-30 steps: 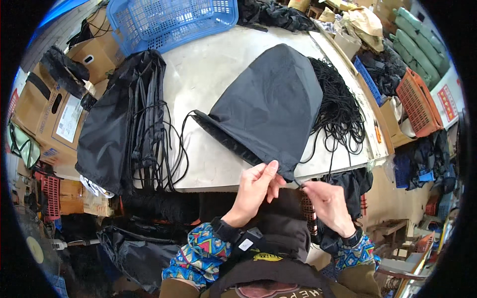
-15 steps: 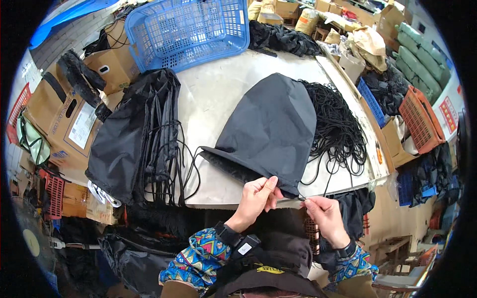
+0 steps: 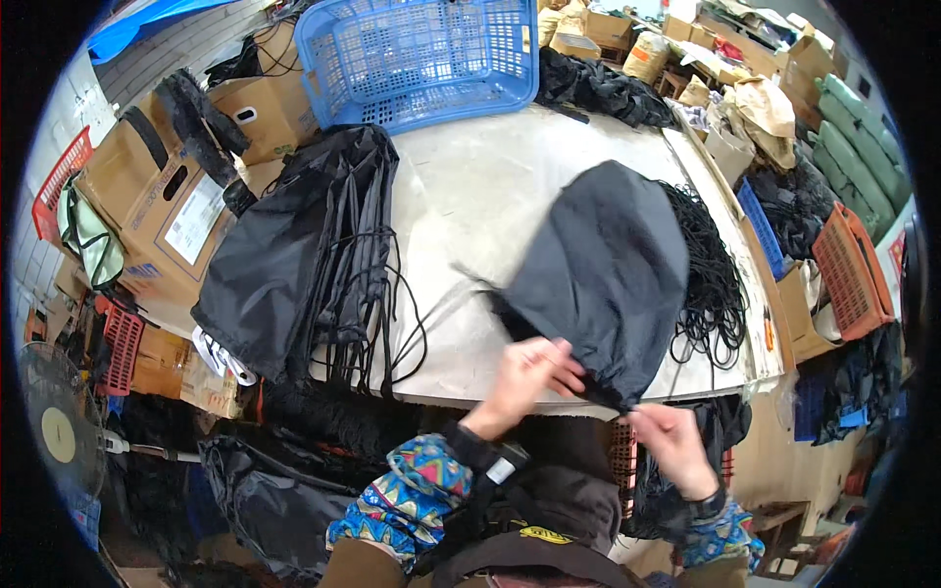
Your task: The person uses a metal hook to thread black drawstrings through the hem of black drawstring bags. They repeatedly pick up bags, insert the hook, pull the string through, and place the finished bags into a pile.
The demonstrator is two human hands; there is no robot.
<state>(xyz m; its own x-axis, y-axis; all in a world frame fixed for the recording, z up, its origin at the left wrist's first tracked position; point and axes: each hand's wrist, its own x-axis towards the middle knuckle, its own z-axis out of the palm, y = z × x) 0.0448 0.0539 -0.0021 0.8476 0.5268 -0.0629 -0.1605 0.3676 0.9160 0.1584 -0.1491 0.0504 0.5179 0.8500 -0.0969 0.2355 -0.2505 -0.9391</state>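
Note:
A black drawstring bag (image 3: 608, 269) lies on the pale worktable, its mouth toward me and its near edge bunched up. At the bag's near right corner my right hand (image 3: 676, 446) is closed, pinching the drawstring where it comes out. My left hand (image 3: 529, 382) is beside the bag's mouth, its fingers at the edge. Motion smears those fingers, so their grip is unclear. A loose pile of black cords (image 3: 711, 284) sits partly behind the bag's right side. To the left, a stack of similar black bags (image 3: 284, 265) has cords hanging over the table's front edge.
A blue plastic basket (image 3: 421, 73) stands at the table's far side, next to bundled black fabric (image 3: 603, 86). Cardboard boxes (image 3: 162, 225) crowd the left. An orange crate (image 3: 851, 265) stands beyond the right edge. Black material (image 3: 265, 490) is heaped below the table at left.
The table and surroundings have shifted right in the view. The bag's mouth has drawn narrower and more gathered, with its left corner cord blurred. My right hand is closer to the bag's corner.

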